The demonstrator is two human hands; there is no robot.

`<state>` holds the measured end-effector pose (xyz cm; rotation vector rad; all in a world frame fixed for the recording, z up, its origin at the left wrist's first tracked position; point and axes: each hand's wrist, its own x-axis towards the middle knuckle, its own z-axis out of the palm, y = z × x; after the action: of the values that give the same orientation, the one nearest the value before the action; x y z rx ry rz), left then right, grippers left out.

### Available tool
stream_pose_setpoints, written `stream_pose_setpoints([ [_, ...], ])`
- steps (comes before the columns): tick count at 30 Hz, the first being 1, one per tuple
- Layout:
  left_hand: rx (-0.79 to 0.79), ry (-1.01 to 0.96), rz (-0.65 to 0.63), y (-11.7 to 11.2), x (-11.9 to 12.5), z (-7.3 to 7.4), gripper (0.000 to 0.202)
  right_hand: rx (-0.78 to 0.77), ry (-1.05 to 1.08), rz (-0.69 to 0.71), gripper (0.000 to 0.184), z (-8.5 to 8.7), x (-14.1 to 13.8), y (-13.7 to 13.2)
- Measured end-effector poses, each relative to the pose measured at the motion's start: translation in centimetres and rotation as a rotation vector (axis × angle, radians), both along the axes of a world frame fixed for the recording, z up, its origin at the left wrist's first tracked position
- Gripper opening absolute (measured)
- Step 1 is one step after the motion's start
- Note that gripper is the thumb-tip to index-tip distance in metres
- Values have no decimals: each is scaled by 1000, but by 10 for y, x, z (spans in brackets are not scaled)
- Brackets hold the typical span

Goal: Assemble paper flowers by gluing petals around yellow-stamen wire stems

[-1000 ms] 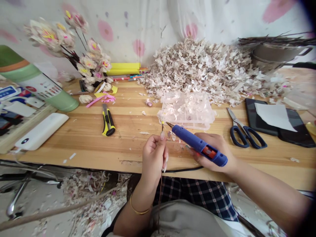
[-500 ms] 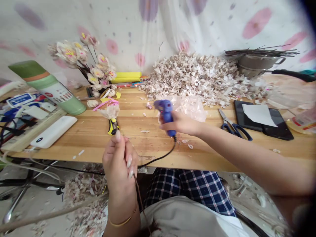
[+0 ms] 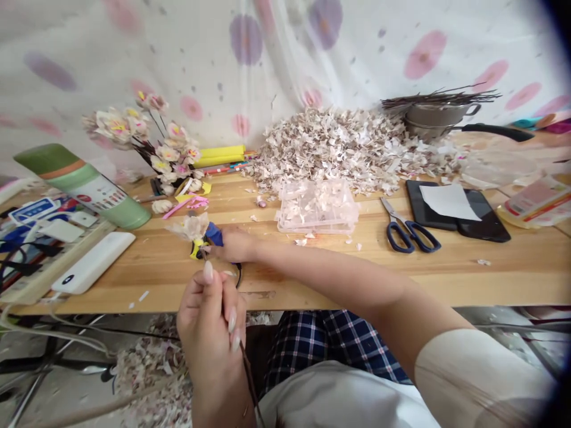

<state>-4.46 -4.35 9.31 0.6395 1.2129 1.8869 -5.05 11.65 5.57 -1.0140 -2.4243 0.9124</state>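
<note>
Pinched between the fingers of my left hand (image 3: 214, 315) is a thin brown twig (image 3: 246, 362), its lower end running down past my wrist. A pale flower (image 3: 191, 227) shows just above these fingertips, seemingly at the twig's upper end. My right hand (image 3: 234, 245) is wrapped round a blue glue gun (image 3: 215, 234), close beside the flower on its right. The gun's nozzle is hidden behind the petals. A yellow and black cutter (image 3: 195, 249) lies on the table behind my left fingertips, partly covered.
A heap of pale petals (image 3: 330, 145) lies at the back, with a clear plastic box (image 3: 317, 208) in front. Scissors (image 3: 408, 229) and black tablets (image 3: 486, 223) are at right. Finished flowers (image 3: 167, 148), a green bottle (image 3: 104, 193) and a white power bank (image 3: 93, 263) stand or lie left.
My right hand has carried the glue gun left, from mid-table to right beside the flower. My left hand keeps its pinch on the twig. The view has shifted slightly.
</note>
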Motion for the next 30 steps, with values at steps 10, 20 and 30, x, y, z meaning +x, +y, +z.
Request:
stream_pose_setpoints([
  [10,-54,10,-67,20,6,-17,32,247,-7,170,13,32,151,33],
  [20,-111,-6,-250,49,30,-35,37,426,-134,353,17,-1,196,12],
  [30,-177,-21,-287,59,39,-45,35,324,182,183,17,-2,208,-5],
])
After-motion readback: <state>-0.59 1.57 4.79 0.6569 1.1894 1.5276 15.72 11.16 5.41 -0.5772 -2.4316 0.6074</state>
